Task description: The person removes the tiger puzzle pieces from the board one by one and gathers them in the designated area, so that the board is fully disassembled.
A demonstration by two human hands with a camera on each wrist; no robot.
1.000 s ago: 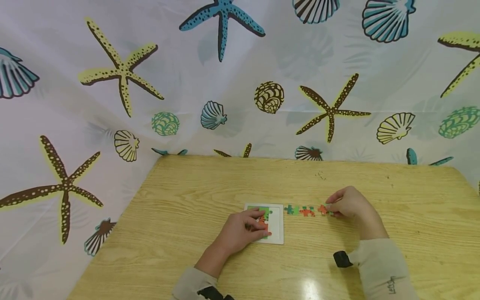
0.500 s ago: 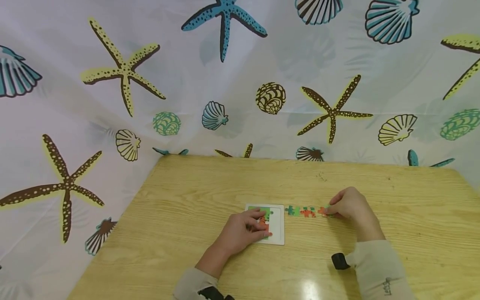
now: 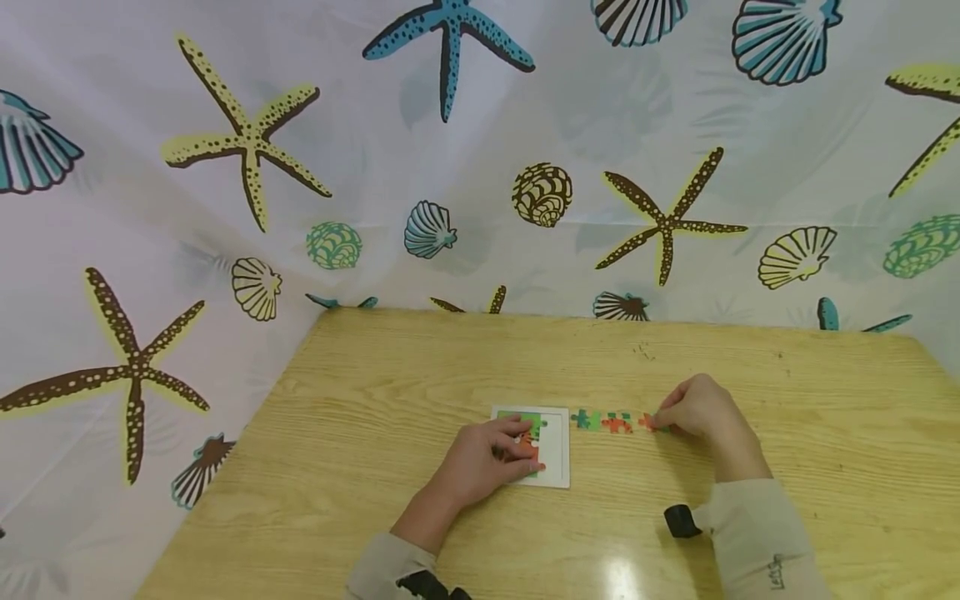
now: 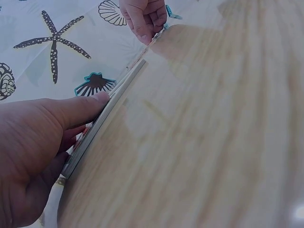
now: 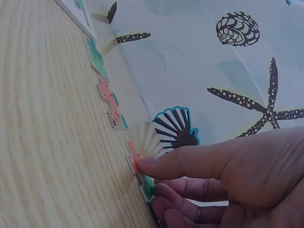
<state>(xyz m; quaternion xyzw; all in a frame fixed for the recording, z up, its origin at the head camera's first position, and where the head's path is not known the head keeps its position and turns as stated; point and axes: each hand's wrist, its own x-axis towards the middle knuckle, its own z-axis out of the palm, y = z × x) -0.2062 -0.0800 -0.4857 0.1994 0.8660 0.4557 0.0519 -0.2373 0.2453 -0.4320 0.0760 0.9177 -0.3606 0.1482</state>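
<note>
My left hand (image 3: 480,463) rests on a white-framed jigsaw tray (image 3: 557,446), thumb and fingertips touching it. Green and orange pieces fill the tray's left part, partly under the fingers; its right part shows bare white. In the left wrist view the thumb (image 4: 80,110) lies at the tray's edge. To the right, my right hand (image 3: 699,406) pinches an orange-and-green jigsaw piece (image 5: 133,159) at the table surface, thumb on its face. Whether the green portion under the fingers is a separate piece, I cannot tell.
Between tray and right hand, a green jigsaw piece (image 3: 585,419) and an orange-and-green one (image 3: 617,424) lie in a row on the wooden table (image 3: 390,375). A white cloth (image 3: 360,167) printed with starfish and shells hangs behind and at left.
My right fingers shift slightly on the orange-and-green jigsaw piece, which stays near the same spot. The left hand and tray hold still.
</note>
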